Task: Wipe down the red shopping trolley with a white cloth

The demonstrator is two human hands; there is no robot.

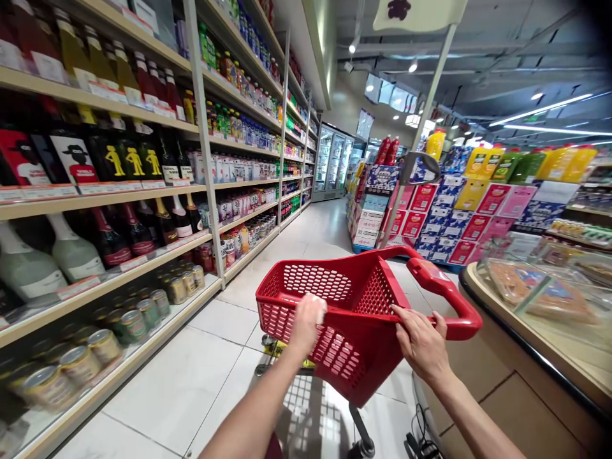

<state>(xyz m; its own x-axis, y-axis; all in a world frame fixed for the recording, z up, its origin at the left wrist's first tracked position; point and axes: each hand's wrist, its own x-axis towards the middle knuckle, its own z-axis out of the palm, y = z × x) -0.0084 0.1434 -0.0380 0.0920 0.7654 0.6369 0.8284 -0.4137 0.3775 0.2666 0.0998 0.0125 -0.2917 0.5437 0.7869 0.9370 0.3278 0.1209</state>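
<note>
A red plastic shopping cart with perforated sides stands at an angle in the aisle, its basket bare inside where it shows. At its near side rim is my left hand, closed around a small crumpled white cloth or tissue. My right hand grips the cart's rim by the handle end, fingers over the edge and thumb raised. The red push handle curves out beyond that hand to the right.
Shelves of bottles and cans line the left. Stacked drink cartons and a signpost stand ahead right. A counter with packaged food borders the right, with black cables at its foot. Tiled floor runs toward glass-door fridges.
</note>
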